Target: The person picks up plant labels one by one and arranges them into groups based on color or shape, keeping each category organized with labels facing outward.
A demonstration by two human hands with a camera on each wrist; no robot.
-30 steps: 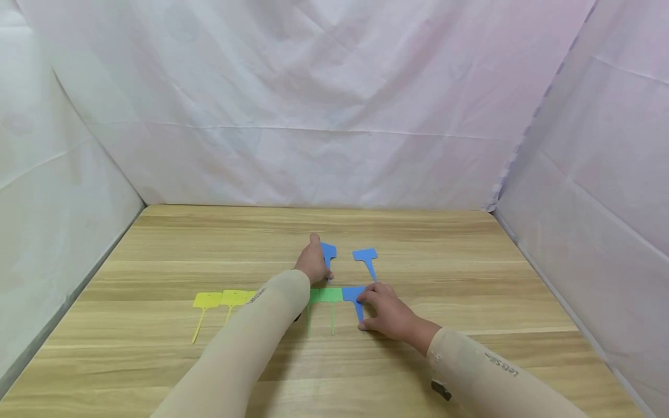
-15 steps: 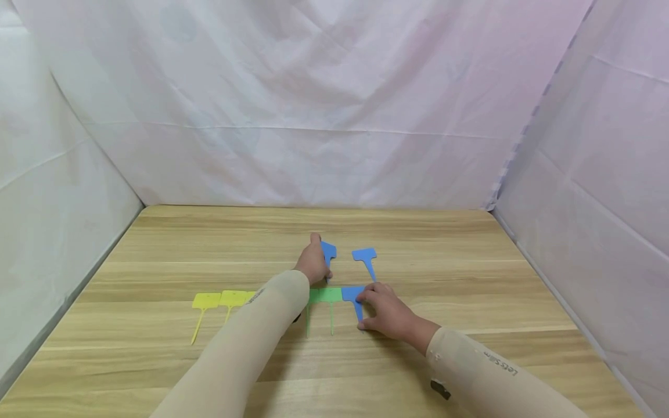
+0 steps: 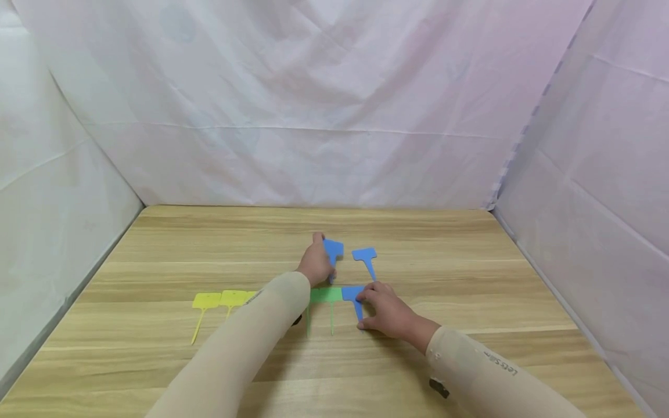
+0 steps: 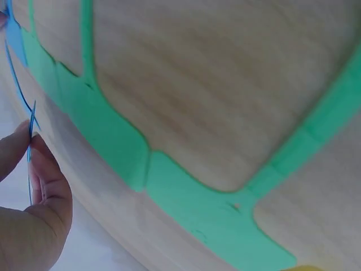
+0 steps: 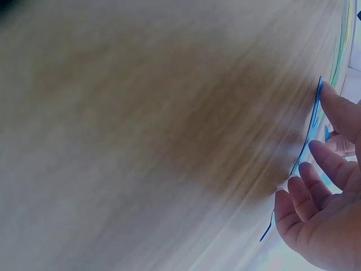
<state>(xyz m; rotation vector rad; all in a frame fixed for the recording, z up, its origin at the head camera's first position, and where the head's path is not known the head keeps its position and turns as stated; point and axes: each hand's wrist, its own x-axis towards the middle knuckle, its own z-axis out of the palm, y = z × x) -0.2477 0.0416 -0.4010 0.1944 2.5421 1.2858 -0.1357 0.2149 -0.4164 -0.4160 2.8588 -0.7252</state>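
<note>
In the head view my left hand [image 3: 315, 264] pinches a blue T-shaped plant label [image 3: 334, 249] by its left side, above the row. The left wrist view shows this label [image 4: 30, 135] edge-on between thumb and fingertips of the left hand [image 4: 42, 220]. My right hand [image 3: 388, 310] rests its thumb and fingertips on another blue label [image 3: 351, 294], flat at the row's right end. In the right wrist view the right hand [image 5: 327, 220] touches that label's thin edge [image 5: 309, 132] with loosely bent fingers. A third blue label [image 3: 364, 255] lies behind the right hand.
Green labels [image 3: 329, 295] lie side by side left of the row's blue one. Yellow labels [image 3: 207, 300] continue the row leftward, partly hidden by the left sleeve [image 3: 251, 342]. White cloth [image 3: 313, 168] hangs around the wooden table [image 3: 209, 232].
My left hand has shifted slightly to the right with the blue label, which now shows more of its head. The right hand has stayed at the row's end.
</note>
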